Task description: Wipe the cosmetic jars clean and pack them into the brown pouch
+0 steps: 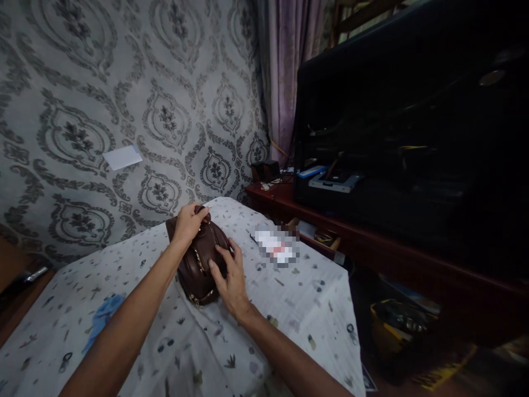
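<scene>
A dark brown leather bag [190,275] with gold zippers lies on the white patterned cloth [306,314]. At its far end my left hand [190,221] has its fingers closed round the bag's handle or top strap. My right hand [232,281] rests against the bag's right side, fingers spread and touching the leather near a zipper. Part of the bag's far end is hidden behind my left hand.
A blue cloth [103,317] lies left, partly behind my left forearm. Right of the bag is a blurred white item [276,245]. An open drawer [318,237] and a large black screen [392,121] stand at the right; a patterned wall rises behind.
</scene>
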`<action>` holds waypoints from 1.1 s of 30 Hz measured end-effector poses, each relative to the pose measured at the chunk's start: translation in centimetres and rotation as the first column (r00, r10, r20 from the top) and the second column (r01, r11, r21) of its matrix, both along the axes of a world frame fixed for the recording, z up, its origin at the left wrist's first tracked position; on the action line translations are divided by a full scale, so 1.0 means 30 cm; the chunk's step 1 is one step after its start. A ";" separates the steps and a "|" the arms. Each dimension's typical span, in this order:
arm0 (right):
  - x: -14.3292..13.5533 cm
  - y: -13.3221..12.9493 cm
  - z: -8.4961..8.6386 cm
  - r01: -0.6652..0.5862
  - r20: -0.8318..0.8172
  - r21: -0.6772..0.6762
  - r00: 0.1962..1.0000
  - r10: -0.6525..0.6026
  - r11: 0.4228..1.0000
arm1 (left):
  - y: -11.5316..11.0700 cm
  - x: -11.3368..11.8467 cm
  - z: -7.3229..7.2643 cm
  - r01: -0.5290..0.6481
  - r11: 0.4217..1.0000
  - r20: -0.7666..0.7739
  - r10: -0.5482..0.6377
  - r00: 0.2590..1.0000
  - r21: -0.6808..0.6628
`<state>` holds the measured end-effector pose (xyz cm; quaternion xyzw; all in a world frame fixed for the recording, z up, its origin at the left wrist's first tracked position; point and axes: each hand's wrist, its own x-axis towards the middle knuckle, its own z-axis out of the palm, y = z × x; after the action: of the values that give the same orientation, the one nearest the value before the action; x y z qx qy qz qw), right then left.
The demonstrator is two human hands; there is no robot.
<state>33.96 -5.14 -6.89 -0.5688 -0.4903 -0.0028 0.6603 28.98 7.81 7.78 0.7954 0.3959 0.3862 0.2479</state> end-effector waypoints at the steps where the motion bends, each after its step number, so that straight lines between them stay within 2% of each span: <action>1: -0.005 0.000 0.000 0.015 0.014 -0.013 1.000 -0.015 1.000 | -0.006 -0.005 0.000 0.011 1.000 0.010 -0.011 1.000 -0.002; 6: -0.026 0.004 -0.001 0.088 0.111 -0.091 0.991 -0.078 0.992 | -0.040 -0.038 0.020 0.046 0.999 -0.023 -0.046 0.999 0.028; 11: -0.015 0.003 -0.003 0.127 0.186 -0.115 0.977 -0.104 0.985 | -0.093 -0.088 0.035 0.173 0.968 -0.312 -0.110 0.944 0.182; 15: 0.048 -0.013 0.047 0.185 0.314 -0.176 0.941 -0.123 0.967 | -0.154 -0.149 0.011 0.275 0.929 -0.436 -0.148 0.888 0.246; 17: 0.095 -0.026 0.099 0.180 0.449 -0.228 0.892 -0.061 0.957 | -0.173 -0.170 -0.005 0.289 0.925 -0.452 -0.154 0.879 0.247; 22: 0.195 -0.059 0.221 0.171 0.728 -0.329 0.672 0.134 0.929 | -0.179 -0.177 -0.034 0.275 0.931 -0.444 -0.148 0.884 0.239; 25: 0.229 -0.065 0.256 0.146 0.797 -0.297 0.582 0.160 0.944 | -0.171 -0.176 -0.053 0.260 0.932 -0.422 -0.136 0.896 0.251; 28: 0.260 -0.060 0.289 0.048 0.827 -0.277 0.520 0.213 0.960 | -0.169 -0.181 -0.074 0.265 0.927 -0.386 -0.149 0.910 0.266; 33: 0.289 -0.045 0.348 -0.019 0.851 -0.311 0.440 0.287 0.950 | -0.178 -0.186 -0.095 0.269 0.926 -0.355 -0.166 0.920 0.264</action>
<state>42.64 -6.49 3.54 -0.5160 -0.8076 -0.1754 0.2255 23.40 2.47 4.94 0.9165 0.2744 0.2757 0.0936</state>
